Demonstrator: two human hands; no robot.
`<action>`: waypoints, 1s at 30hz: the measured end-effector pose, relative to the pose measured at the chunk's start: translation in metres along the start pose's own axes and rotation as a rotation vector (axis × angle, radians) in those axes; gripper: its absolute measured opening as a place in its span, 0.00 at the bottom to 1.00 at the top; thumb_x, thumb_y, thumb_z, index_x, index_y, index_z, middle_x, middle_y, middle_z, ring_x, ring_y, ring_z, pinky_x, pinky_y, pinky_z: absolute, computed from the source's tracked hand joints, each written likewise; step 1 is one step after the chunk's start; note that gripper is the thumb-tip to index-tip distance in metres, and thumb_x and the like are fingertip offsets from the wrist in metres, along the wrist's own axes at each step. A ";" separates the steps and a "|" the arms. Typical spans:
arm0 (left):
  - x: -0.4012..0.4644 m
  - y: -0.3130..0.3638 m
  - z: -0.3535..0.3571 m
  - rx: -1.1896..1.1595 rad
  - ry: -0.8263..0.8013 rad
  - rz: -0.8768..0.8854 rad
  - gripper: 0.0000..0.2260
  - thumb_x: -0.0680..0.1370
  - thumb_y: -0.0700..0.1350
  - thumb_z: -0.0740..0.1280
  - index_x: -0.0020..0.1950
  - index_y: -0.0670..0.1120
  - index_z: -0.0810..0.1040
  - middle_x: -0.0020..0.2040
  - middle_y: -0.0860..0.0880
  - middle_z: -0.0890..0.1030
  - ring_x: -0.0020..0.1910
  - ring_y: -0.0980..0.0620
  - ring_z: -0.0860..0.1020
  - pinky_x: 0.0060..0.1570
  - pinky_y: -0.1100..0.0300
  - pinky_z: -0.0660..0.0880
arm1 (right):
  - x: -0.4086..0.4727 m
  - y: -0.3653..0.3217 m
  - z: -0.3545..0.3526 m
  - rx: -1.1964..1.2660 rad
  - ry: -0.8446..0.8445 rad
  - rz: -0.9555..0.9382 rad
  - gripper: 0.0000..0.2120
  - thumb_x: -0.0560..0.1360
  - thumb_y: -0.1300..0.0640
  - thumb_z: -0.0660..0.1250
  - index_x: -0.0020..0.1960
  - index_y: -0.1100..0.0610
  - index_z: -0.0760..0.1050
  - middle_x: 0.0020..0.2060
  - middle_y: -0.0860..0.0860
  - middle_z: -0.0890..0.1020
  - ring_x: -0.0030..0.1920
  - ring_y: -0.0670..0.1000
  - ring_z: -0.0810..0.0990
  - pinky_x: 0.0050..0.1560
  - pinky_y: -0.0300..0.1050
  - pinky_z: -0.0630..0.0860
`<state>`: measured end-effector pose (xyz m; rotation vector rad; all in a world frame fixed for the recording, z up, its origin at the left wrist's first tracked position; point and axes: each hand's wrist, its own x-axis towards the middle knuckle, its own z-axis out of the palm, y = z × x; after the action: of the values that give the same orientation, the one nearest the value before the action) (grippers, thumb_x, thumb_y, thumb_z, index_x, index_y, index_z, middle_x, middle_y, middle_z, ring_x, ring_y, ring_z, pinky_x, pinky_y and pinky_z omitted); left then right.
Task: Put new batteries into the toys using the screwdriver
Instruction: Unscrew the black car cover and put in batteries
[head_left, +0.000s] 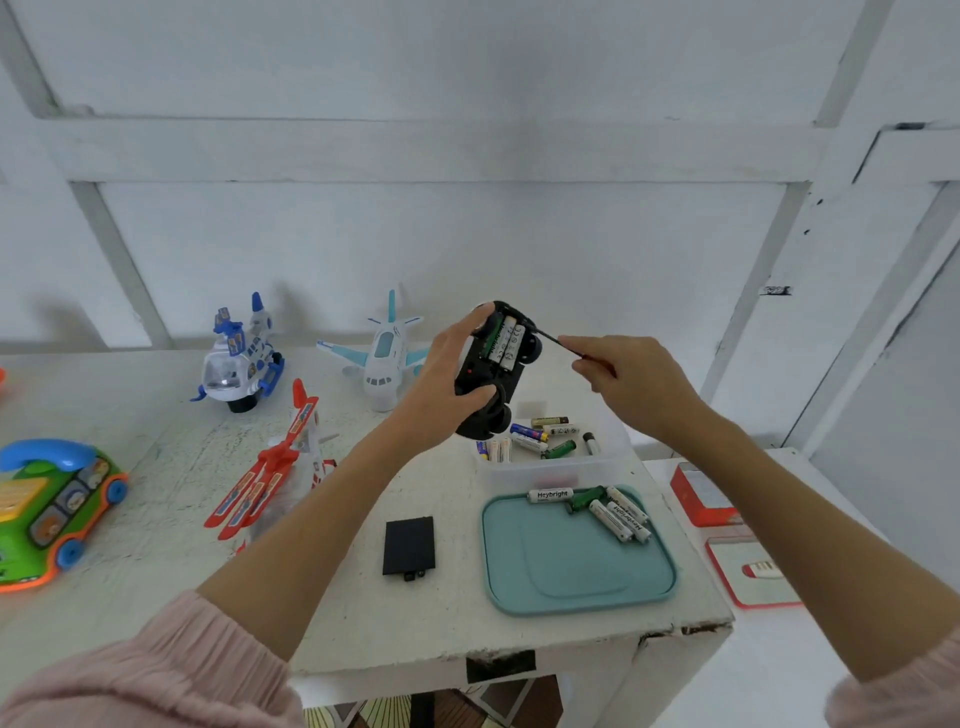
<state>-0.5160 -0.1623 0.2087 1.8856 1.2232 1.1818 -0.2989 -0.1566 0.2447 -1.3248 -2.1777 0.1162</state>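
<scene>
Black plastic toy car (491, 387) held upside down above white table (156, 441), left hand (441, 379) gripping it, battery bay open with cells seated. Right hand (618, 371) pinches thin black screwdriver (558, 340), tip at bay's edge. Step, judged: prying cells out. Next: steady levering. Black battery cover (409, 545) lies beside teal tray (576, 582) near table's front edge; open room between them.

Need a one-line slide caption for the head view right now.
Left hand holds upturned black toy car, batteries showing in its open bay; right hand brings thin black screwdriver to it above white table.
</scene>
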 end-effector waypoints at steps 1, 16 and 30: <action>0.002 0.000 0.000 0.039 -0.013 0.010 0.35 0.74 0.33 0.64 0.73 0.61 0.57 0.69 0.50 0.64 0.67 0.55 0.66 0.66 0.58 0.64 | 0.003 0.001 -0.002 -0.027 -0.026 0.014 0.16 0.79 0.58 0.60 0.65 0.48 0.73 0.43 0.50 0.81 0.48 0.55 0.78 0.50 0.51 0.75; 0.040 -0.013 -0.008 0.432 -0.255 0.118 0.35 0.75 0.35 0.64 0.74 0.60 0.56 0.73 0.49 0.58 0.67 0.48 0.65 0.61 0.59 0.69 | 0.031 0.012 -0.014 -0.249 -0.267 0.114 0.15 0.80 0.54 0.57 0.65 0.49 0.72 0.60 0.51 0.78 0.56 0.54 0.75 0.52 0.45 0.71; 0.057 -0.021 -0.006 0.473 -0.336 0.148 0.34 0.75 0.35 0.64 0.74 0.59 0.57 0.73 0.51 0.57 0.66 0.47 0.65 0.62 0.51 0.73 | 0.036 0.030 -0.016 -0.169 -0.342 0.156 0.13 0.80 0.55 0.58 0.62 0.52 0.75 0.57 0.51 0.78 0.45 0.47 0.71 0.47 0.42 0.67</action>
<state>-0.5191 -0.1013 0.2148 2.4368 1.2618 0.6330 -0.2792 -0.1146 0.2624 -1.6737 -2.4043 0.2399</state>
